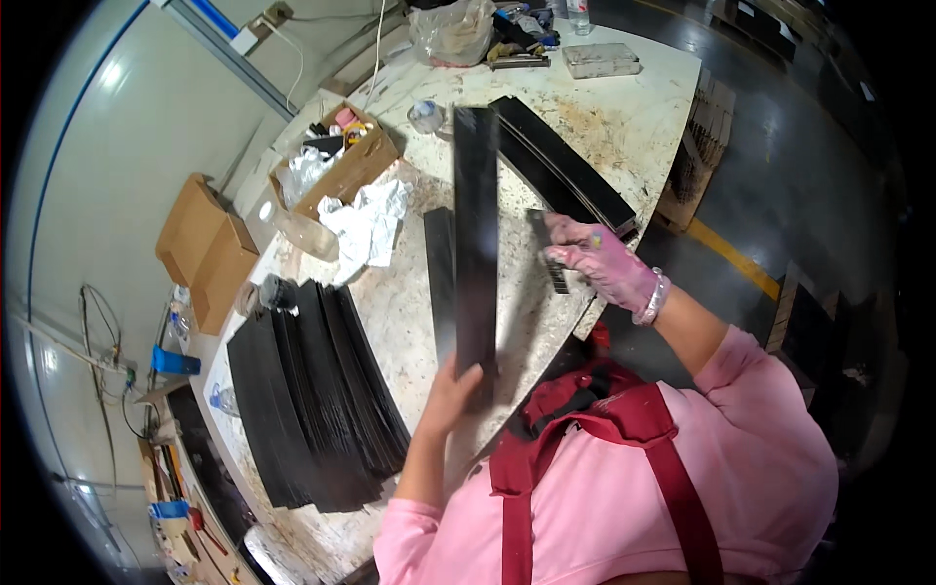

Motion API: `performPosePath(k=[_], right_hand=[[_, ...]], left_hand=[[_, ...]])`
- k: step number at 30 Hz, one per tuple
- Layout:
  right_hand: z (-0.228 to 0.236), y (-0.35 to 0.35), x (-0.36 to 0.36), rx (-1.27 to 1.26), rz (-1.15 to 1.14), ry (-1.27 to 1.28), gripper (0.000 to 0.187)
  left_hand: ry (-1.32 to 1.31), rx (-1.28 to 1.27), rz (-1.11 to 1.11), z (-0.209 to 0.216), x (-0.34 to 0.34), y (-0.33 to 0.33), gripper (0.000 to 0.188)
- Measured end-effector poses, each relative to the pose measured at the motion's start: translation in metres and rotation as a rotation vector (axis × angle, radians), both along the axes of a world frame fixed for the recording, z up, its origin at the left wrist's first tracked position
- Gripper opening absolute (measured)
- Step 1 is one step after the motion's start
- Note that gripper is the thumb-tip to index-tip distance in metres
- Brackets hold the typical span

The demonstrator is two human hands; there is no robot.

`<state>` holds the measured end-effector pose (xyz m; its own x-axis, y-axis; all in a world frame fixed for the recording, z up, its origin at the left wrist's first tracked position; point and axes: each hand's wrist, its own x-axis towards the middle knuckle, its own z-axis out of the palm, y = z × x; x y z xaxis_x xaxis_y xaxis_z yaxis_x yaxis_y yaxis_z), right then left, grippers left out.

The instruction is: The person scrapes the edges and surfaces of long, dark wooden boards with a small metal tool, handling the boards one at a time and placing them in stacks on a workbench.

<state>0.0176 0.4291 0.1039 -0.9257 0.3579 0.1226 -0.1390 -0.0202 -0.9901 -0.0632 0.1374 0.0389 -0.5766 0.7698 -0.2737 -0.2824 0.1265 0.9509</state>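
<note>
My bare left hand (pixel 455 398) is closed around the near end of a long black plank (pixel 476 234), which it holds up off the table. My right hand (pixel 606 261) wears a stained pink glove with a silvery band at the wrist. Its fingers are closed on a dark, flat comb-like tool (pixel 559 277) with teeth or bristles along one edge, to the right of the plank. Another black plank (pixel 441 278) lies on the table (pixel 526 331), partly hidden behind the raised one. Farther off to the right, a stack of black planks (pixel 565 161) lies slantwise near the table's edge.
Many black strips (pixel 312 409) lie fanned at the left. Beyond them are a dark-capped jar (pixel 280 292), a clear bottle (pixel 302 232), crumpled white paper (pixel 366 224) and a cardboard box (pixel 356 161) of odds and ends. A flat case (pixel 602 60) and plastic bag (pixel 451 34) sit at the back.
</note>
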Motion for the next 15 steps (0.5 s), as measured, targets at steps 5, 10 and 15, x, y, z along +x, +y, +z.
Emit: performPosePath(k=[5, 10, 15], right_hand=[[0.033, -0.038, -0.032, -0.147, 0.235, -0.11, 0.016], [0.019, -0.097, -0.026, 0.222, 0.42, 0.141, 0.025], [0.04, -0.079, -0.024, 0.407, 0.51, 0.292, 0.015]], left_hand=[[0.084, -0.235, -0.075, -0.003, 0.01, -0.05, 0.048], [0.003, -0.137, 0.009, 0.025, 0.011, -0.056, 0.041], [0.481, -0.311, 0.288, 0.039, 0.026, -0.079, 0.041]])
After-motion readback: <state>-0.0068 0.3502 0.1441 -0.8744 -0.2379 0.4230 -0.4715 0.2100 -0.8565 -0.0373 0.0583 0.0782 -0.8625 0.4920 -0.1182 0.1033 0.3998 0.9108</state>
